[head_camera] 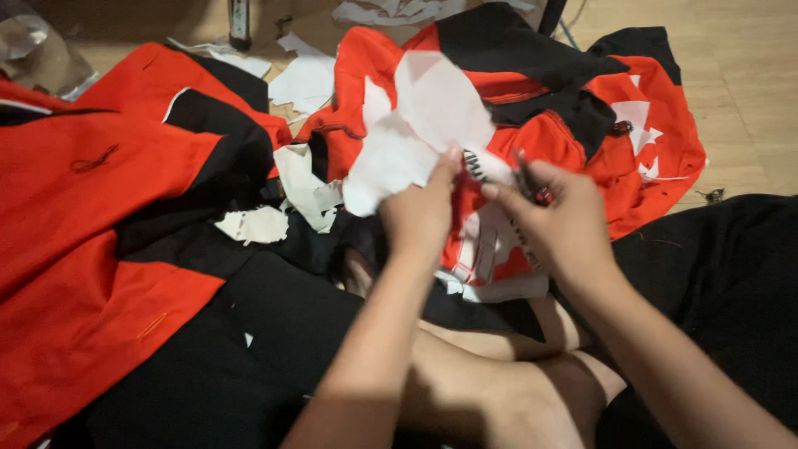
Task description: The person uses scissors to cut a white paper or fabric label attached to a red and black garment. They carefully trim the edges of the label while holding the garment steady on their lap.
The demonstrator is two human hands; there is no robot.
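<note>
Pinched in the left hand (420, 212), a white backing sheet (420, 133) lifts off a red-and-black garment (582, 133); the right hand (565, 224) grips a small dark tool (525, 179). Two such garments cover the wooden floor (748, 100), the second (100, 208) at its left edge, white scraps (307, 79) strewn between.

right hand (565, 229): a small dark tool in its fingers is blurring; its kind cannot be told
left hand (420, 212): its fingertips are hiding behind the white piece (416, 133)
red cloth (75, 249), left of the left hand: running off the picture's left edge
forearms: being cut off by the bottom edge
</note>
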